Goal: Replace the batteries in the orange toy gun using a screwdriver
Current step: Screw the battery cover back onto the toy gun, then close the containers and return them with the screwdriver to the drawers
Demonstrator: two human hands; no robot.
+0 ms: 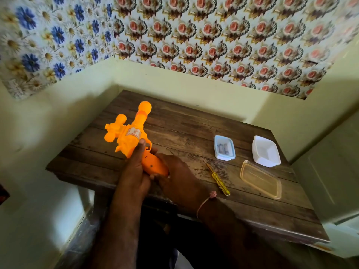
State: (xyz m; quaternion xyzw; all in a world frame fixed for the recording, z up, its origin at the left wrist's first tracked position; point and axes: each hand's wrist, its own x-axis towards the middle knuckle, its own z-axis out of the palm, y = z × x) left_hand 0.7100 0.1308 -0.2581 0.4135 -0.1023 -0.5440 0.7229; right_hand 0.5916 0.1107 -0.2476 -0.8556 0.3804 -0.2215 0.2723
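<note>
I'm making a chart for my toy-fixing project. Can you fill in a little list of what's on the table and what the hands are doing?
toy: orange toy gun, held above the table's left side
left hand: grips the handle from the left
right hand: holds the handle's lower end
screwdriver: yellow handle, lying on the table, untouched
small box: blue rim, open, small items inside, likely batteries
white tub: open, looks empty
clear lid: flat on the table, near the white tub

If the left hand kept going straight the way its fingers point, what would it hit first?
The left hand already grips the orange toy gun, fingers pointing up along its body; further on looks like bare table, then wall, though depth is unclear.
</note>
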